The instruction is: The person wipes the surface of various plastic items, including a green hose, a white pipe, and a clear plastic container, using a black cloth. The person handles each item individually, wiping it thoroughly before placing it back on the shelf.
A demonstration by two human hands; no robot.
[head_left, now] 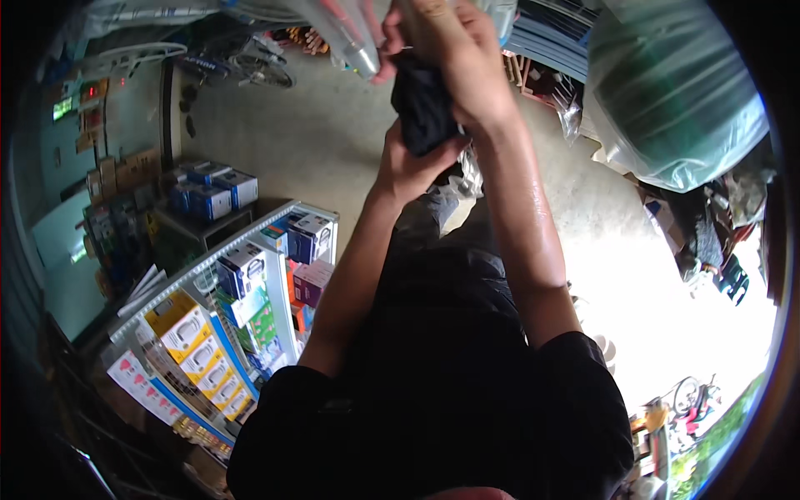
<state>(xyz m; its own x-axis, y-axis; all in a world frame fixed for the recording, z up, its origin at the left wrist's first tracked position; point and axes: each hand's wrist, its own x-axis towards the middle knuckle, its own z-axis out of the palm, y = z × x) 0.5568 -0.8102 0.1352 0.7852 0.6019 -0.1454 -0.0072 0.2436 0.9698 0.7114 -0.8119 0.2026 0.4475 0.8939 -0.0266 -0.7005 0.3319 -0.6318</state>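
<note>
Both of my arms reach up to the top of the view. A soft, dark, folded bundle that looks like black cloth (423, 104) is between my hands. My left hand (408, 169) is closed round its lower end from below. Over its upper right side, my right hand (477, 79) bends with curled fingers, gripping near the top; its fingertips are blurred and partly hidden. Just left of them hangs a clear plastic piece with a shiny end (361, 60), and I cannot tell whether they touch it.
On the left, a display shelf (292, 208) holds several boxed goods, with blue and white boxes (218, 193) behind it. A large green plastic-wrapped bundle (675, 100) bulges at upper right. A bicycle (258, 71) stands far back on the concrete floor (317, 125). Bright light floods the right.
</note>
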